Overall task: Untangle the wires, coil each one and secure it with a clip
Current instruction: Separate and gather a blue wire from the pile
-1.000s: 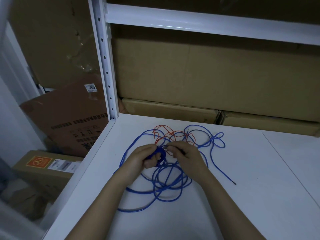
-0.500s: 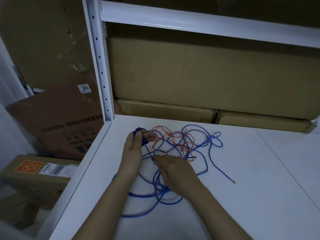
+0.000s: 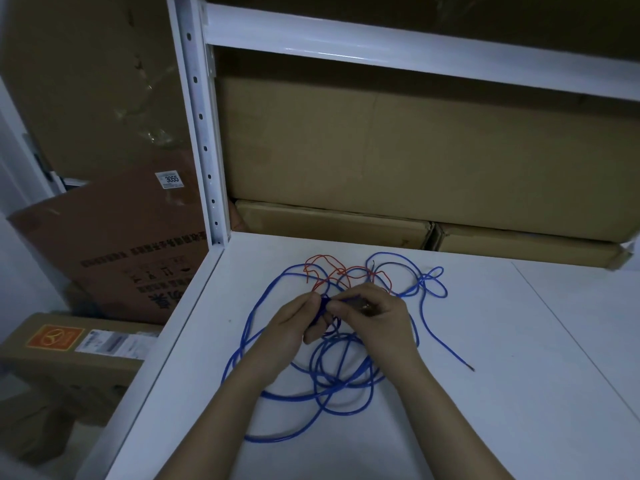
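Just in front of the red wire [image 3: 332,273], both hands' fingers [image 3: 337,306] pinched a small blue wire [image 3: 277,398] coil; pulling hard likely would tighten crossings among loose loops.

White shelf board [image 3: 519,393] carries it all. Loose blue wire [image 3: 263,396] sprawls across it, red wire [image 3: 323,263] tangled behind.

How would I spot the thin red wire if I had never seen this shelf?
Look at the white shelf top, just behind the person's hands. Among the thick blue wire loops lies the thin red wire: the only red strand, and thinner than the blue.
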A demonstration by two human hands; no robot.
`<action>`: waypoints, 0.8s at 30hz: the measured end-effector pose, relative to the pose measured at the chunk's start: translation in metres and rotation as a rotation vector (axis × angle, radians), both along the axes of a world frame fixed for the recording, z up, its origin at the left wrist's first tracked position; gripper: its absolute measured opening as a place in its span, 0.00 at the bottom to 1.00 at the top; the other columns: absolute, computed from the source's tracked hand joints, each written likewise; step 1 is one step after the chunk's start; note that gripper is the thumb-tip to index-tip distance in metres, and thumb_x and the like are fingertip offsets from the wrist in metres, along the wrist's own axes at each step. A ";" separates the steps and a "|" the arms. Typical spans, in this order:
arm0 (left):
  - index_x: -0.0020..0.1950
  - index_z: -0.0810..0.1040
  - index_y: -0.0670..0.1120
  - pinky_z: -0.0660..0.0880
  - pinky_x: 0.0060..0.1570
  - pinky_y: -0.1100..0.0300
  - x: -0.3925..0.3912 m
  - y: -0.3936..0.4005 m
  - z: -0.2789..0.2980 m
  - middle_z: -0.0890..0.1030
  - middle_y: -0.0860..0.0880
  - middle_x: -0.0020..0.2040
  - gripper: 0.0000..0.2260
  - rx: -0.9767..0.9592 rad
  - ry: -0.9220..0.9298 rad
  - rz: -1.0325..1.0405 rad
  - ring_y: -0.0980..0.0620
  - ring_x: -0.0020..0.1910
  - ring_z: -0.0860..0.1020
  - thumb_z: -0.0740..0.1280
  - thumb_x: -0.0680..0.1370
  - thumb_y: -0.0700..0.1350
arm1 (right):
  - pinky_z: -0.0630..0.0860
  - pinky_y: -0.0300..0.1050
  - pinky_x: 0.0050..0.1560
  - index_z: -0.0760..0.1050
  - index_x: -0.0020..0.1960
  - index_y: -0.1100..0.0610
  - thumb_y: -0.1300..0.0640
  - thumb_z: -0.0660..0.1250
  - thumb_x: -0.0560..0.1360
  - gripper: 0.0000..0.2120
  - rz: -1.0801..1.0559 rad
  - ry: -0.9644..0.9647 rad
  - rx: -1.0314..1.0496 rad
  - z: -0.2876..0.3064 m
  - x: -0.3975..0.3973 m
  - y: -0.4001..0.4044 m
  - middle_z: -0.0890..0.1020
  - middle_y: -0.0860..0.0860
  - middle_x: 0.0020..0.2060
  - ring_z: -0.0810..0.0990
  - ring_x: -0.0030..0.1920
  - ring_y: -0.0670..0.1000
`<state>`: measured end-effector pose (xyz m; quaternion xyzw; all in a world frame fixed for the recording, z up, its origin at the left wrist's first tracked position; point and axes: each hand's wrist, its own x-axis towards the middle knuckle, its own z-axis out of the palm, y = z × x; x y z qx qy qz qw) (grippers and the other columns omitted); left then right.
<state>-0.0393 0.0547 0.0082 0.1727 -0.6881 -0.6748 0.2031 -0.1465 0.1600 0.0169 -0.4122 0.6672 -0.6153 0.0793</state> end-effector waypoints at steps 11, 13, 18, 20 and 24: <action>0.40 0.71 0.42 0.62 0.35 0.62 -0.009 0.007 0.001 0.68 0.54 0.26 0.16 0.104 0.005 0.050 0.58 0.28 0.65 0.53 0.84 0.44 | 0.77 0.60 0.47 0.71 0.47 0.60 0.61 0.61 0.80 0.04 0.067 -0.251 0.016 -0.005 0.018 -0.007 0.81 0.61 0.35 0.80 0.38 0.62; 0.40 0.71 0.45 0.66 0.33 0.69 -0.014 0.009 -0.001 0.71 0.56 0.28 0.14 0.045 -0.009 0.135 0.59 0.29 0.69 0.54 0.84 0.46 | 0.77 0.60 0.47 0.73 0.45 0.63 0.63 0.64 0.79 0.04 -0.038 -0.263 -0.016 -0.008 0.018 -0.005 0.81 0.63 0.36 0.81 0.39 0.63; 0.48 0.68 0.53 0.71 0.36 0.70 -0.024 0.016 0.004 0.76 0.51 0.42 0.06 -0.144 0.022 0.148 0.64 0.35 0.75 0.55 0.83 0.46 | 0.77 0.43 0.38 0.73 0.42 0.59 0.63 0.66 0.77 0.05 -0.147 -0.537 -0.076 -0.007 0.020 0.007 0.80 0.63 0.39 0.79 0.40 0.55; 0.49 0.68 0.53 0.72 0.39 0.62 -0.027 0.021 0.007 0.76 0.52 0.41 0.05 -0.244 0.058 0.098 0.58 0.38 0.76 0.55 0.83 0.46 | 0.78 0.44 0.39 0.72 0.42 0.60 0.63 0.66 0.77 0.06 -0.132 -0.631 -0.131 -0.003 0.017 0.015 0.80 0.55 0.33 0.79 0.38 0.53; 0.47 0.66 0.57 0.72 0.38 0.59 -0.040 0.038 0.009 0.76 0.53 0.40 0.05 -0.473 0.073 0.022 0.57 0.37 0.75 0.55 0.82 0.48 | 0.79 0.44 0.35 0.71 0.40 0.59 0.65 0.65 0.77 0.08 -0.144 -0.715 -0.212 0.005 0.006 0.037 0.79 0.51 0.30 0.79 0.34 0.50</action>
